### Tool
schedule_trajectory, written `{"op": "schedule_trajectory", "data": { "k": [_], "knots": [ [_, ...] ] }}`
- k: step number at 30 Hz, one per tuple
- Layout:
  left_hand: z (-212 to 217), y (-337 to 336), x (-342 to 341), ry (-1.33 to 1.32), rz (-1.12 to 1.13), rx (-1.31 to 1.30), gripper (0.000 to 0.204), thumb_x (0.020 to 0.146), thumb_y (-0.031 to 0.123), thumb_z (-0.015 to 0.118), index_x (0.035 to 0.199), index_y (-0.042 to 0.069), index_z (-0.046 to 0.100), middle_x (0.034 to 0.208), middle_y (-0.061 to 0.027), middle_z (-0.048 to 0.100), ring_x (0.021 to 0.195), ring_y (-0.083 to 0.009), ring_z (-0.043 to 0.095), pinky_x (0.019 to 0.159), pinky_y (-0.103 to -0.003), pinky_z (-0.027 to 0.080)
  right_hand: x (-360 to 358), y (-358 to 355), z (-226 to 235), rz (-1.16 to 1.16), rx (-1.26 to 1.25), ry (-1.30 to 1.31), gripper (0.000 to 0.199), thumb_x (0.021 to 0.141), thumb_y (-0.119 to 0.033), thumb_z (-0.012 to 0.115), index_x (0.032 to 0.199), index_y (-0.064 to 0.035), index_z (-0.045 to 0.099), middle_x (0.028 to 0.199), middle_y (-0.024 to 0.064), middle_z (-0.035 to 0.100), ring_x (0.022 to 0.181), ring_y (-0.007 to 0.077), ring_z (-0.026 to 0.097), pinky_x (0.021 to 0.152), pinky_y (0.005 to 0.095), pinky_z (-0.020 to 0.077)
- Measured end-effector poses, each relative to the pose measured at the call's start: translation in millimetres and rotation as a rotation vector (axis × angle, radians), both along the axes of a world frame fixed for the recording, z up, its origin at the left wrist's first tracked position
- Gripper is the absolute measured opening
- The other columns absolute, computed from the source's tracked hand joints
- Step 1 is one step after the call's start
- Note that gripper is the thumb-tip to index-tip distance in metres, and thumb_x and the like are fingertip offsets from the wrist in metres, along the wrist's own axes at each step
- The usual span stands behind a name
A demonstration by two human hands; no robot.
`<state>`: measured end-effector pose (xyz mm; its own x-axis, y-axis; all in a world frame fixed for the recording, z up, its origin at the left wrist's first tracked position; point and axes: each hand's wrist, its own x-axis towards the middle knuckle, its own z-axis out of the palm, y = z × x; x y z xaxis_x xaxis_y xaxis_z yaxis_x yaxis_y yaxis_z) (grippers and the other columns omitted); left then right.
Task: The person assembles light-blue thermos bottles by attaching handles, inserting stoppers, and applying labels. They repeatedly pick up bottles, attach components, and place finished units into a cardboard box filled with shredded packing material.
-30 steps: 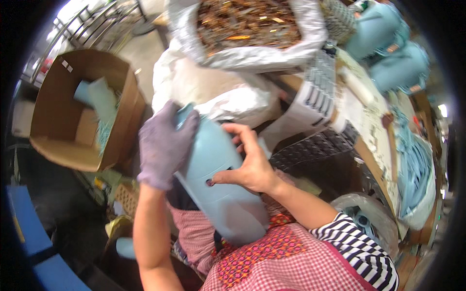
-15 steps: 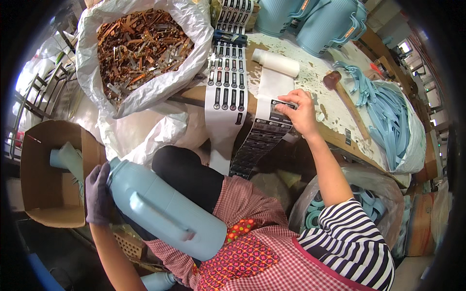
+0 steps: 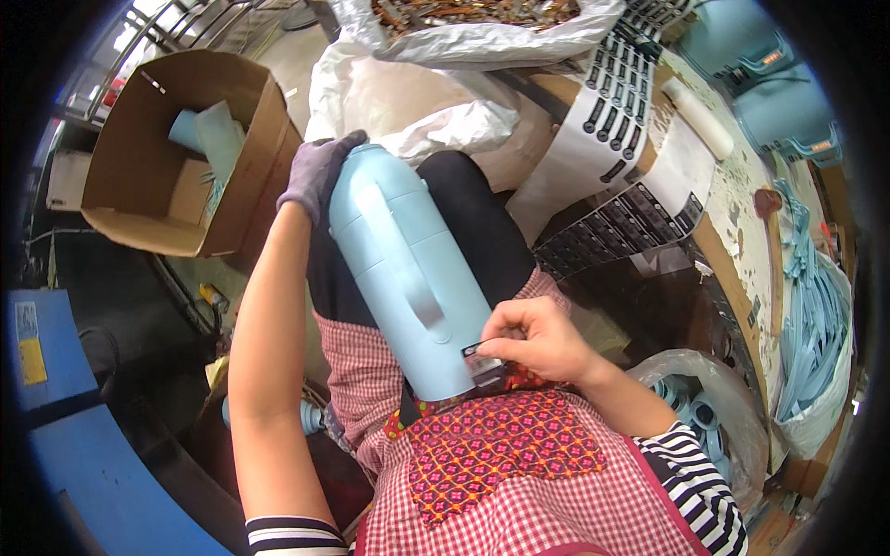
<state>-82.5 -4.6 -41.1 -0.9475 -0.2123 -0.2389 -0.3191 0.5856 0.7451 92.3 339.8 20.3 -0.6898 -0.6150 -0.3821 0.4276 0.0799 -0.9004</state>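
A light-blue thermos flask body (image 3: 408, 246) with a side handle lies slanted across my lap, its base against my apron. My left hand (image 3: 318, 171), in a grey glove, is wrapped round its narrow top end. Bare and pinched, my right hand (image 3: 540, 341) holds a small black-and-clear sticker (image 3: 482, 365) by its edge, at the flask's side near the base. Whether the sticker touches the flask I cannot tell. On the table edge to the right hangs a strip of dark stickers (image 3: 612, 229), beside a white sheet of printed labels (image 3: 607, 111).
An open cardboard box (image 3: 181, 153) stands at left. A sack of brown and clear scraps (image 3: 482, 51) is at the far side. The table holds a white roll (image 3: 697, 119), a mallet (image 3: 768, 206), blue flasks (image 3: 788, 107) and blue straps (image 3: 811, 324). A bag of blue rings (image 3: 691, 403) sits below.
My right hand has come from the sticker strip on the table to the flask, carrying a sticker. The view has swung left, and the flask has turned more upright in it.
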Motion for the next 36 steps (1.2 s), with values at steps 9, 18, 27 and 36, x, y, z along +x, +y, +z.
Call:
{"op": "schedule_trajectory", "data": {
  "k": [9,18,27,36],
  "knots": [
    [0,7,3,-0.075,0.104,0.01,0.035,0.095,0.032,0.068,0.109,0.001,0.075,0.087,-0.0137,0.073,0.074,-0.0178,0.068,0.073,-0.032,0.055,7,-26,-3,0.076,0.203,0.221,0.017,0.086,-0.014,0.078,0.088,0.0024,0.075,0.073,0.0062,0.072,0.06,0.0074,0.06,0.055,0.0262,0.0475],
    [9,5,2,-0.033,0.088,0.027,0.055,0.082,0.044,0.074,0.099,-0.008,0.074,0.087,-0.0184,0.073,0.078,-0.0223,0.066,0.077,-0.037,0.052,9,-8,-29,-0.141,0.505,0.83,0.078,0.071,-0.05,0.085,0.126,-0.0051,0.054,0.11,0.0167,0.063,0.091,0.0327,0.064,0.079,0.0423,0.0531],
    [85,-13,60,-0.225,0.022,0.941,0.044,0.103,0.035,0.055,0.13,0.002,0.063,0.125,-0.01,0.068,0.115,-0.022,0.063,0.102,-0.037,0.049,66,117,-81,-1.012,0.772,0.906,0.027,0.084,-0.015,0.081,0.107,-0.0056,0.07,0.096,0.0092,0.07,0.087,0.0241,0.068,0.077,0.0371,0.0548],
    [71,9,104,-0.01,0.201,0.862,0.045,0.103,0.036,0.054,0.132,0.002,0.062,0.127,-0.0105,0.067,0.117,-0.0229,0.062,0.103,-0.038,0.049,346,368,-173,-0.985,2.455,-0.09,0.049,0.077,-0.028,0.082,0.118,-0.0125,0.061,0.113,0.0084,0.064,0.115,0.0291,0.055,0.099,0.046,0.0378]
  ]
}}
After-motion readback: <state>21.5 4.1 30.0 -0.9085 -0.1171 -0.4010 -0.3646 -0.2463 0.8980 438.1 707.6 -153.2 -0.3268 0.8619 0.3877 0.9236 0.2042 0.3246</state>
